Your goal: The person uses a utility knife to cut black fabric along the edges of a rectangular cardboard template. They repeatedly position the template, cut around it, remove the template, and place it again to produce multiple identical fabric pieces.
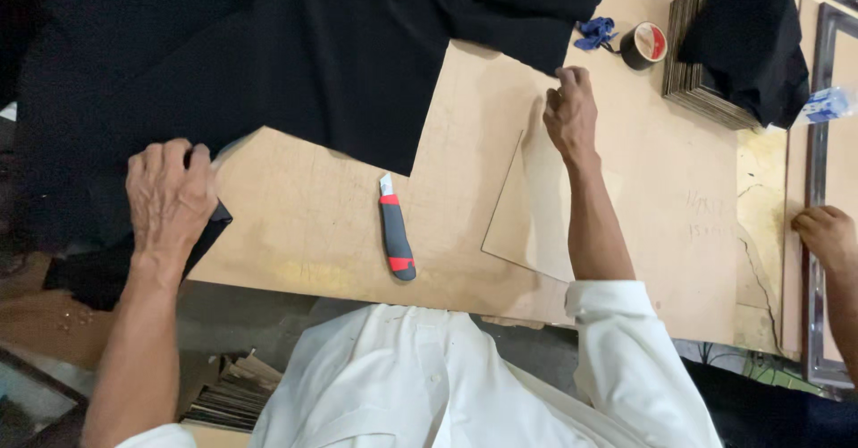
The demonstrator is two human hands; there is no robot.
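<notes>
Black cloth (295, 63) spread over the far part of the tabletop (679, 233), dark, matte, edges cut straight. Left hand (168, 196) clamped on its near corner, right hand (569, 108) pinching the far edge. Could slip askew under uneven pull. Utility knife (395, 238), blade out, just beside the edge: likely to snag. Thin board (532, 207) under the right wrist.

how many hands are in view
3. The person's left hand presses the black fabric at the left; their right hand rests on the thin board near the middle. Another person's hand is at the right edge. Others may be out of view.
</notes>
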